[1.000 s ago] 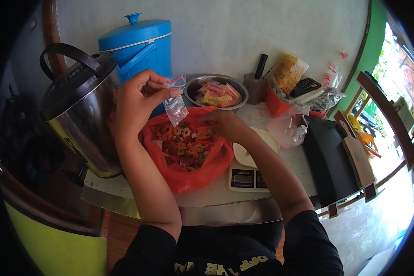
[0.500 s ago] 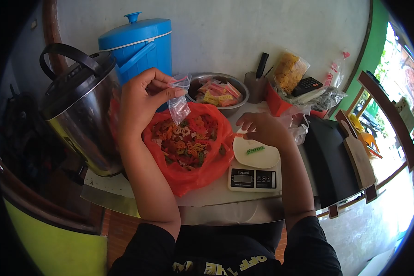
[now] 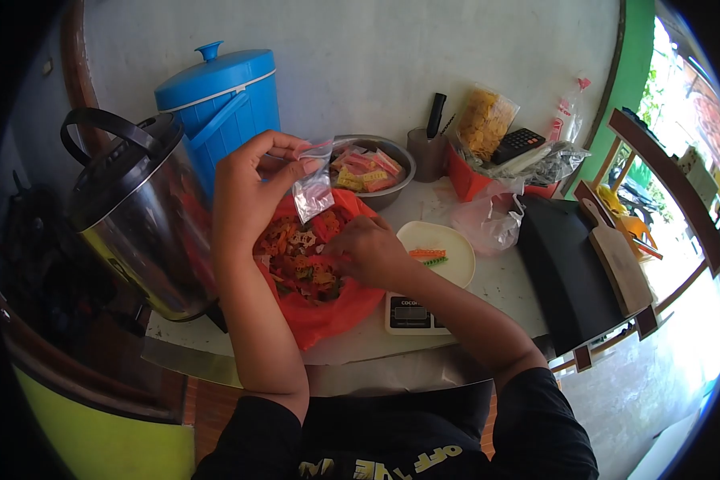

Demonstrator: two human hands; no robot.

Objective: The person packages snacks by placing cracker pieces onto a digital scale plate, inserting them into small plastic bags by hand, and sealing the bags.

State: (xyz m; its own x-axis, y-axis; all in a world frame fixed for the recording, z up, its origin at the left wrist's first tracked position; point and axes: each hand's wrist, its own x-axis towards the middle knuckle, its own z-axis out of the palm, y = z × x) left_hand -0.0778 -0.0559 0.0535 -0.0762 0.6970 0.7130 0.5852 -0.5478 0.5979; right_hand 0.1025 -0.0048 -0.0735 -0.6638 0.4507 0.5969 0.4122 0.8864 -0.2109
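Observation:
My left hand (image 3: 268,172) pinches the top of a small clear zip bag (image 3: 313,192), which hangs over a red plastic bag (image 3: 360,300). Colourful dry snack pieces (image 3: 296,248), some wheel-like and lattice-shaped, fill the red bag. My right hand (image 3: 368,252) reaches into it with fingers curled down among the pieces; the fingertips are partly hidden. Beside that hand is a white kitchen scale (image 3: 410,314) with a pale tray (image 3: 448,236) on top. An orange piece (image 3: 429,253) and a green piece (image 3: 435,261) lie together on the tray.
Behind the red bag stands a metal bowl (image 3: 400,188) of packets. A steel flask (image 3: 148,232) and a blue cooler (image 3: 224,112) are at left. At right are a red container (image 3: 466,180), a calculator (image 3: 520,144), a crumpled clear bag (image 3: 492,220) and a wooden board (image 3: 620,264).
My right hand has moved left from above the tray into the red bag. An orange piece now lies beside the green one. My left hand still holds the zip bag.

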